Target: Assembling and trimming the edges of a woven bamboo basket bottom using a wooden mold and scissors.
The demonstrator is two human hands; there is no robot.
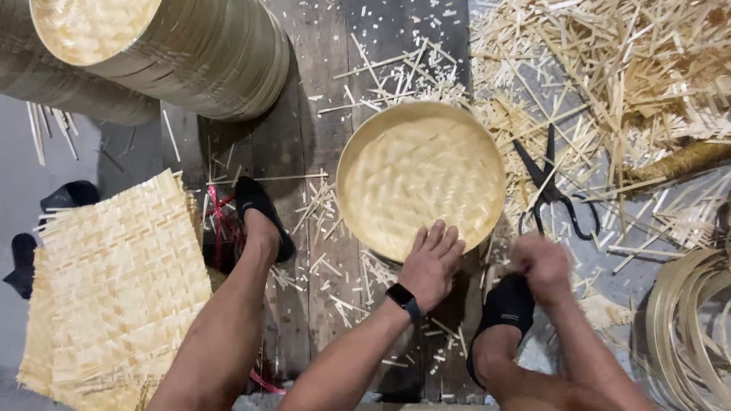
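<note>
Woven bamboo mats [114, 289] are stacked at left. The round bamboo tray [421, 176] is steadied at its near rim by the left hand [432, 262], fingers spread flat. The right hand [542, 262] is blurred; its grip cannot be told. Splinter injury is judged possible from loose offcuts [609, 68]; scissors [550, 186] lie open just right.

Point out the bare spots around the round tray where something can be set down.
Barest: the grey floor between the stacked trays and woven mats. The planks left of the round tray hold only loose splinters. Right is crowded: scissors, strip pile.

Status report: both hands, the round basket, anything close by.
Left hand flat on bamboo basket rim. Right hand blurred, beside it. Scissors lie right, amid bamboo offcuts.
</note>
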